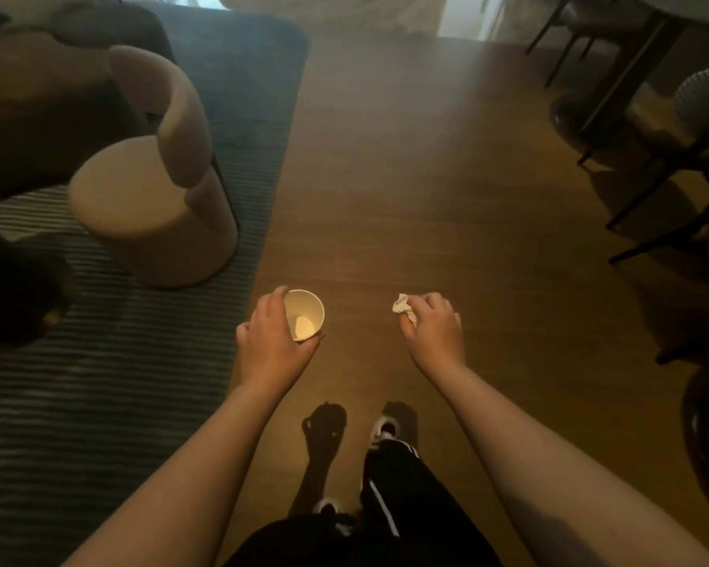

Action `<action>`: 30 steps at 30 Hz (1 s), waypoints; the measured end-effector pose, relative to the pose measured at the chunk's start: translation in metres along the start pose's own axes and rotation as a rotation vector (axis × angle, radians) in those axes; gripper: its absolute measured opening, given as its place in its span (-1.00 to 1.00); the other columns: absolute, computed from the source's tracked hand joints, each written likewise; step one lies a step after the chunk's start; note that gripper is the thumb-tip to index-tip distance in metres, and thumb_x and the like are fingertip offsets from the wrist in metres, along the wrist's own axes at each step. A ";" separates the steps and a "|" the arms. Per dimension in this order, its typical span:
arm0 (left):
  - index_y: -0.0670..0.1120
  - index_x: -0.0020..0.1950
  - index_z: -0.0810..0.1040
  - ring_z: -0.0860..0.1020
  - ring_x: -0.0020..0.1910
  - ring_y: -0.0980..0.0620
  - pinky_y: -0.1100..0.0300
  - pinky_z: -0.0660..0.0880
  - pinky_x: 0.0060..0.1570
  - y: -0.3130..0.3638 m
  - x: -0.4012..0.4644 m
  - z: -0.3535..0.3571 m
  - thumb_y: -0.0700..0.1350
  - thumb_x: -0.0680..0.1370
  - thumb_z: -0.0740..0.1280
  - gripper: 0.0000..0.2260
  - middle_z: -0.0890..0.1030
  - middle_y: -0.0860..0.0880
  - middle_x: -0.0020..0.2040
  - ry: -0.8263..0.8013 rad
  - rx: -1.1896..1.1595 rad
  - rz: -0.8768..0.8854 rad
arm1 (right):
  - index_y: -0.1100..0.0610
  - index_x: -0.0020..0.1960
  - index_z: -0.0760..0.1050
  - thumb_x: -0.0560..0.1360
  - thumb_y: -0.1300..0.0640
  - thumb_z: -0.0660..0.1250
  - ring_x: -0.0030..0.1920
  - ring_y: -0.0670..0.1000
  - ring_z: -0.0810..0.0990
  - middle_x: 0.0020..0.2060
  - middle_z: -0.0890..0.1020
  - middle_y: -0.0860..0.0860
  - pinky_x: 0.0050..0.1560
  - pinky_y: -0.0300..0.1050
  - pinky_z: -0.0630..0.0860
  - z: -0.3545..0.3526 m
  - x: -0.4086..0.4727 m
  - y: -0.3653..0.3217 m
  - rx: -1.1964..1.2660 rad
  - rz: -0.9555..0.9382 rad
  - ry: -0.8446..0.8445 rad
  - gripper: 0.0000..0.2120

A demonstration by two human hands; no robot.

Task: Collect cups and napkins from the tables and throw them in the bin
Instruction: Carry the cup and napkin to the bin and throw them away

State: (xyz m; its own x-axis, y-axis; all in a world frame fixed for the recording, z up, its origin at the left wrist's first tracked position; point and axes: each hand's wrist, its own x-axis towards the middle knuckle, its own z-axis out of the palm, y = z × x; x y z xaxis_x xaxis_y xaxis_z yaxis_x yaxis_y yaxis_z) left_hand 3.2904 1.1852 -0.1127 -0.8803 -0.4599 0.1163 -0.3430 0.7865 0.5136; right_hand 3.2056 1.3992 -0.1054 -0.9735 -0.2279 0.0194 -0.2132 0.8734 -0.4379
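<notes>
Currently we carry a paper cup (pixel 303 315) in our left hand (pixel 273 341), fingers wrapped round its wall just below the rim; it looks empty, so light and easily crushed. Our right hand (pixel 432 327) pinches a crumpled napkin (pixel 402 306), soft, protruding past the fingertips. No bin in view.

Left hand (pixel 273 341) grips paper cup (pixel 303 315); right hand (pixel 432 327) pinches crumpled napkin (pixel 404 309). Between hands and ahead of both: open wood floor (pixel 406 178), free passage. Left of left hand and forward: beige round chair (pixel 156 186) on striped rug (pixel 78 362), blocks that side. Right of right hand, well apart: dark chair legs (pixel 664 206) and table base (pixel 569 112).
</notes>
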 end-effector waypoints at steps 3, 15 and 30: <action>0.01 0.40 0.25 0.43 0.23 -0.02 -0.05 0.30 0.20 0.007 0.079 0.026 0.15 0.33 0.49 -0.27 0.43 -0.01 0.29 -0.005 -0.008 -0.003 | 0.06 0.15 0.52 0.54 0.04 0.23 0.07 0.03 0.43 0.03 0.51 0.01 0.04 -0.09 0.26 0.012 0.084 0.004 0.005 0.001 -0.011 -0.77; -0.01 0.40 0.26 0.42 0.25 -0.02 -0.09 0.31 0.20 0.067 0.469 0.111 0.15 0.35 0.47 -0.28 0.42 -0.02 0.31 0.028 0.036 -0.051 | 0.08 0.16 0.54 0.55 0.05 0.23 0.05 0.03 0.44 0.03 0.52 0.03 0.02 -0.08 0.29 0.017 0.513 -0.002 0.061 -0.088 0.005 -0.76; -0.06 0.40 0.27 0.43 0.23 -0.04 -0.06 0.27 0.19 0.053 0.883 0.192 0.15 0.36 0.47 -0.29 0.42 -0.05 0.30 0.118 0.019 -0.168 | 0.12 0.15 0.54 0.55 0.02 0.22 0.11 0.11 0.44 0.07 0.53 0.08 0.09 0.00 0.31 0.088 0.946 -0.047 0.045 -0.157 -0.114 -0.73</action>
State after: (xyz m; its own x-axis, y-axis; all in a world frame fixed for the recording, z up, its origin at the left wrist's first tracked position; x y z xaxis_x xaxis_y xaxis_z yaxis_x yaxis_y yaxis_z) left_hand 2.4320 0.9002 -0.1464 -0.7658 -0.6299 0.1296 -0.4892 0.7014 0.5184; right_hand 2.3021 1.1046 -0.1458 -0.9122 -0.4097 -0.0104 -0.3555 0.8038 -0.4771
